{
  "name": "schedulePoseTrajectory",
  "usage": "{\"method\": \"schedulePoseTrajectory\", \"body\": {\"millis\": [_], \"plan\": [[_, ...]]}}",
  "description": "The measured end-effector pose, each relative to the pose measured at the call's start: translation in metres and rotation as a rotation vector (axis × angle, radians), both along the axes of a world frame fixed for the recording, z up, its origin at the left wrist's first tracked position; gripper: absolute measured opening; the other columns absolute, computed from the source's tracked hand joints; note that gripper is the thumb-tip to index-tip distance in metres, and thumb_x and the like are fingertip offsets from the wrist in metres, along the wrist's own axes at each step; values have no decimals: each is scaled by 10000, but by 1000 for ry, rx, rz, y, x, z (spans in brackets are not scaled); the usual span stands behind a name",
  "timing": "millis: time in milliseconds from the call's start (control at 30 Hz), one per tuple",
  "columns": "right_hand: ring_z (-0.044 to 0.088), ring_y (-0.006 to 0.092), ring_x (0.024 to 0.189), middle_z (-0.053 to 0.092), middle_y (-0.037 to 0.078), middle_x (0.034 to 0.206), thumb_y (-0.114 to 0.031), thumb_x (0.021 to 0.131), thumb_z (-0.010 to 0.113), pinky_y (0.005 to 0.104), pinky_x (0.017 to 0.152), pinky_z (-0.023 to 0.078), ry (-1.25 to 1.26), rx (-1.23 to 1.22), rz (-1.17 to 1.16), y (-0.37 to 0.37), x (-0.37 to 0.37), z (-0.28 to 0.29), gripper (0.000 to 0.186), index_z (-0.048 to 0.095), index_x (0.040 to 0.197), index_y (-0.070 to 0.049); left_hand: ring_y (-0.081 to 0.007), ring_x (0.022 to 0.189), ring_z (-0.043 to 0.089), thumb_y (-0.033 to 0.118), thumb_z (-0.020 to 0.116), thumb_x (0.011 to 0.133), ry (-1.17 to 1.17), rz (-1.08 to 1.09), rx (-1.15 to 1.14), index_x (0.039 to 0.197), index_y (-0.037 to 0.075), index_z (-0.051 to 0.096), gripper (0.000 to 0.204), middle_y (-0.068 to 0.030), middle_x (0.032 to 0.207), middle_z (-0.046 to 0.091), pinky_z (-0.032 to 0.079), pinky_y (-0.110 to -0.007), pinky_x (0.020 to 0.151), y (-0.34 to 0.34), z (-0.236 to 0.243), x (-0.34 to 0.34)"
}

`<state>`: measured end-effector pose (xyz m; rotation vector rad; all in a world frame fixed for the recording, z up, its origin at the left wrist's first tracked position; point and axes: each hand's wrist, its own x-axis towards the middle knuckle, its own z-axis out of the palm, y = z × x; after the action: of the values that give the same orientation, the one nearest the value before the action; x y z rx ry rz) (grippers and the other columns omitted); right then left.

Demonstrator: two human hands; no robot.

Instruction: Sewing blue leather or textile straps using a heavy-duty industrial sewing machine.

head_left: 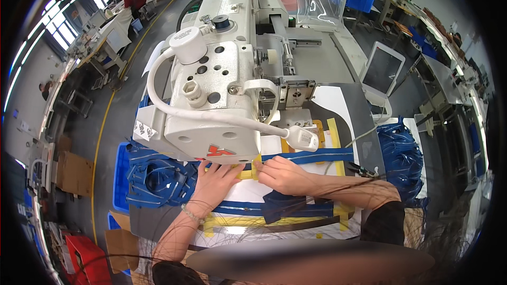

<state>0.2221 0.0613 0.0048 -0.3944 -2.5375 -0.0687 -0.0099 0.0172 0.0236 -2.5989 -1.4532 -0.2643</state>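
A blue zipper strip (311,156) runs across the white work plate (237,192) under the front of a white sewing machine (211,95). My left hand (216,184) lies with its fingers spread by the strip's left part, fingertips close under the machine head. My right hand (285,176) has its fingers curled and pressed together at the strip's edge, beside a yellow guide piece (256,168). What the right fingers pinch is hidden. Nearer to me, another blue zipper strip (237,207) lies across the plate, with a folded dark blue fabric piece (282,206) over it.
Heaped blue zipper strips (158,182) lie on the left by a blue bin (121,174); another pile (401,153) is on the right. Dark-handled snips (362,170) rest right of the plate. A tablet-like screen (383,68) stands at the back right. The machine head overhangs both hands.
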Motion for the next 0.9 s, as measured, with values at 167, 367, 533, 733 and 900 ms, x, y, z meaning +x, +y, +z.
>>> {"method": "schedulePoseTrajectory", "body": {"millis": [167,367,533,733,900], "plan": [[522,152,748,556,59,847,-106,713,542,266,656,402,12,58,-10,4,-4,-1,250,572,917,36,-121,1059,491,331,638,770,29,8,56,1097,245,621,339,63,1094,561,249,-440,971,7,-3,-6],[538,162,773,573,69,880,-109,707,548,263,682,424,40,53,-16,14,0,-5,257,570,923,29,-223,1024,549,387,644,792,-38,33,-267,1022,131,664,345,-32,1056,625,349,-422,935,32,5,-16],[558,183,824,579,76,905,-102,707,554,283,708,475,55,5,-19,21,1,-12,232,562,909,12,-258,966,586,431,689,764,-331,-30,-432,1028,104,644,422,-74,1010,650,448,-372,841,54,-15,-37],[574,196,852,585,68,897,-84,705,553,287,717,502,45,-16,-8,23,4,-11,152,537,842,-21,-202,938,606,347,756,717,-487,-72,-580,1022,70,643,427,-56,1023,658,473,-337,826,70,-21,-41],[579,187,872,586,62,894,-82,706,557,282,707,504,35,24,-4,26,8,-6,131,527,823,-32,-160,963,593,183,781,714,-554,-112,-697,1102,67,620,436,-32,1069,653,467,-310,848,79,-24,-36]]}}
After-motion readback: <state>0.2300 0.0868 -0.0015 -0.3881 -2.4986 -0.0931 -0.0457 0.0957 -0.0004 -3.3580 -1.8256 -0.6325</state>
